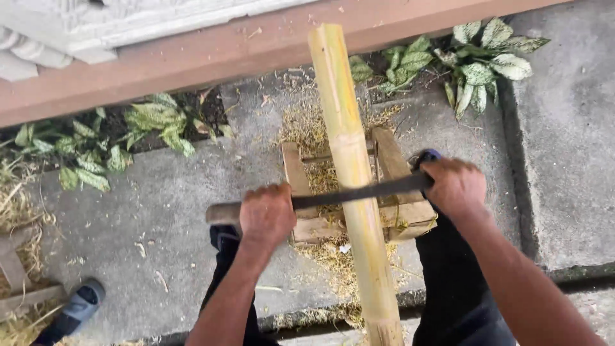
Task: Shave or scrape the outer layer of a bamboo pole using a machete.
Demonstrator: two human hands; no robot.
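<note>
A long yellow-green bamboo pole [349,154] runs from the bottom of the view up over a small wooden stand [394,170] on the concrete. A dark long blade [378,190] with a wooden handle lies flat across the pole. My left hand [266,214] grips the wooden handle at the left. My right hand [453,186] holds the blade's far end at the right of the pole. My legs in dark trousers sit on either side of the pole.
Pale bamboo shavings [314,131] are scattered around the stand. Leafy variegated plants [477,61] grow along a reddish-brown ledge [211,54] at the back. A grey sandal on a foot [80,306] and another wooden frame [16,275] are at the lower left.
</note>
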